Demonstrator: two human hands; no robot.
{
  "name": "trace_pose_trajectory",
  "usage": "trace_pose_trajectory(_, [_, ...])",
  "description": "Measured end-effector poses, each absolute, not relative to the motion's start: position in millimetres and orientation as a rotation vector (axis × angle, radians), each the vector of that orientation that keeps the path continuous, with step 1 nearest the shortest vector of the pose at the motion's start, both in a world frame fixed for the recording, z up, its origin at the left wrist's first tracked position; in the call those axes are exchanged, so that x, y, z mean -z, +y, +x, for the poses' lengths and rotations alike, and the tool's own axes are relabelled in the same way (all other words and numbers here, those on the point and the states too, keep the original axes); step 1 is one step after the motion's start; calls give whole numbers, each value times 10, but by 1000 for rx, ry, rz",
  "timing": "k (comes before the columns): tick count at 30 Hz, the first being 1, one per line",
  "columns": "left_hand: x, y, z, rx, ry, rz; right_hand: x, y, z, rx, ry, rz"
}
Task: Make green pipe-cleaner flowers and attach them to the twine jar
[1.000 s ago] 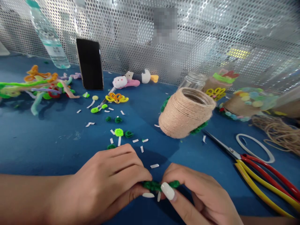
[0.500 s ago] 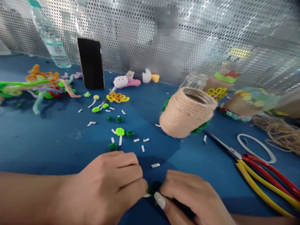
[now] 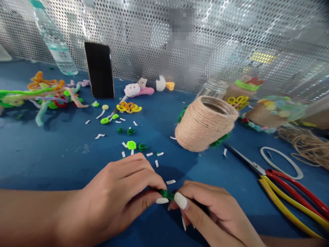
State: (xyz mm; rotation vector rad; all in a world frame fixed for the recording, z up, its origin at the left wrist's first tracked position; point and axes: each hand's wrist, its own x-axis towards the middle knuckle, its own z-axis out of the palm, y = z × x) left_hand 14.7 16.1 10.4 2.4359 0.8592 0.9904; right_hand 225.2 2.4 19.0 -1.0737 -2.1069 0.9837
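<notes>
Between my two hands is a short piece of dark green pipe cleaner [image 3: 167, 195], partly covered by the fingers. My left hand [image 3: 128, 192] pinches its left end between thumb and index finger. On the other end, the thumb and finger of my right hand [image 3: 208, 209] are closed. Beyond the left hand lie small coiled pipe-cleaner pieces, a bright green one [image 3: 131, 145] and a dark green one [image 3: 142, 147]. A jar wrapped in twine [image 3: 205, 123] stands past the right hand, with dark green fuzzy bits on its sides.
Scissors with red and yellow handles [image 3: 262, 171] lie open at the right, near a white ring [image 3: 299, 171] and loose twine [image 3: 305, 144]. White paper scraps dot the blue table [image 3: 64, 164]. A phone [image 3: 100, 70], a bottle [image 3: 60, 51] and tangled pipe cleaners [image 3: 48, 92] are farther back.
Both hands have risen slightly from the near edge, and the left fingers have opened out from a fist-like curl. More of the green pipe cleaner shows between the thumbs.
</notes>
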Motion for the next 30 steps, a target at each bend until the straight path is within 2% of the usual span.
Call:
trace_pose_trajectory(3, [-118, 154, 145, -1011, 867, 2412, -189, 3, 2225, -800, -2130, -1087])
trace_pose_trajectory(6, [-116, 148, 161, -1001, 858, 2469, -179, 1, 2205, -765, -2175, -994])
trace_pose_trajectory(11, [-119, 73, 184, -788, 717, 2913, -158, -33, 2221, -724, -2220, -1023])
trace_pose_trajectory(14, [-129, 47, 181, -790, 747, 3014, -177, -4, 2246, -877, -2215, -1044])
trace_pose_trajectory(19, [-141, 117, 167, -926, 863, 2772, -182, 108, 2262, -1244, -2073, -987])
trace_pose_trajectory(23, [-141, 140, 137, -974, 722, 2665, -149, 126, 2258, -1308, -2045, -1005])
trace_pose_trajectory(30, [-131, 136, 139, -998, 787, 2618, -143, 119, 2263, -1360, -2016, -922])
